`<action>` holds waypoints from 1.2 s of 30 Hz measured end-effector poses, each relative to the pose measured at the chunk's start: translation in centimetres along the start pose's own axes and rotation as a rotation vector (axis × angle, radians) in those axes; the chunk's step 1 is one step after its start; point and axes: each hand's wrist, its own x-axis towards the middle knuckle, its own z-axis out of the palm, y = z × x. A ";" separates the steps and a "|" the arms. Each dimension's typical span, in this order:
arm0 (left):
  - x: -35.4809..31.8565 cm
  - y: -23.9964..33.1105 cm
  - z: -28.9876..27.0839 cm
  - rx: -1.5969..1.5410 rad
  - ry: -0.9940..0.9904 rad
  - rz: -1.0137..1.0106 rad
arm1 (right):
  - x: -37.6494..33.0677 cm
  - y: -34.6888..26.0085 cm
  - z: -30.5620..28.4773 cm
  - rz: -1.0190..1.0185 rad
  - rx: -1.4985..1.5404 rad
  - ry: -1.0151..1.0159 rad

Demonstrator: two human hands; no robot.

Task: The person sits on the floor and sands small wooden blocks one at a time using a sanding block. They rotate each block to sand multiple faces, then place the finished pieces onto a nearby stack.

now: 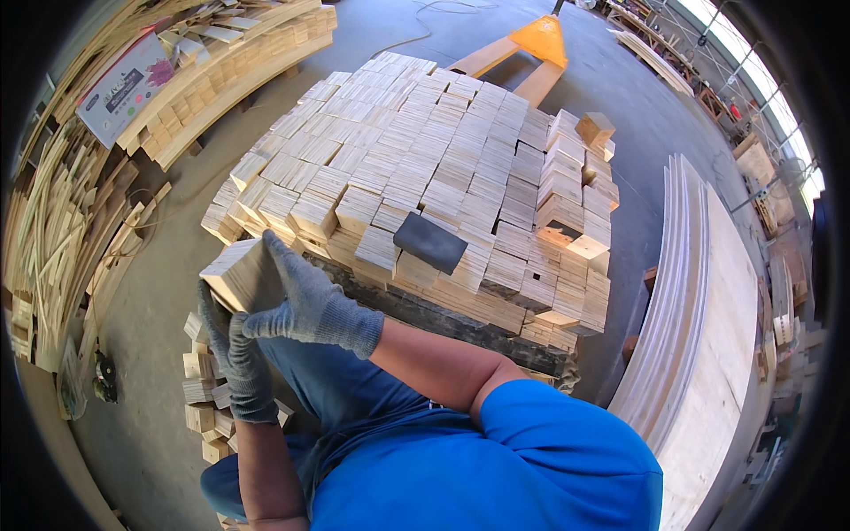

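Both of my hands wear grey knit gloves and grip one wood block, held tilted above the floor just left of the big stack. My left hand is closed on its near left side. Wrapped over its right side is my right hand, with the thumb close to the left hand. Beside them stands a wide stack of layered plywood blocks, laid in tight rows. On the stack's near edge lies a dark grey rectangular block. More loose blocks are piled on the floor beside my left forearm.
A yellow pallet jack stands beyond the stack. Long plywood sheets lie at the right. Thin wood strips and a timber pile with a printed carton line the left. A cable runs over the far floor.
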 end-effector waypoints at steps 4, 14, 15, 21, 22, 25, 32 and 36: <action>0.6 -0.4 1.5 -0.120 -0.087 -0.025 | 0.7 -0.1 -1.8 0.168 -0.037 0.012; 4.3 -2.8 -3.0 0.210 -0.039 -0.125 | 5.8 6.1 -13.8 0.074 -0.338 0.210; 4.4 -4.0 -5.9 0.217 0.012 -0.167 | 6.4 7.2 -16.5 0.067 -0.431 0.235; -2.9 -11.6 -29.0 0.214 0.327 -0.498 | 8.6 17.5 -35.9 0.135 -1.133 0.430; -4.4 -12.0 -30.7 0.167 0.414 -0.582 | 8.4 18.8 -39.1 0.169 -1.197 0.427; -6.9 -13.2 -32.7 0.292 0.597 -0.818 | 8.1 21.0 -46.2 0.405 -1.268 0.398; -7.8 -16.1 -30.6 0.699 0.405 -0.999 | 7.4 25.4 -54.1 0.782 -1.345 0.377; -7.2 -18.1 -27.5 0.993 -0.005 -0.755 | 6.6 28.1 -55.7 0.783 -1.389 0.369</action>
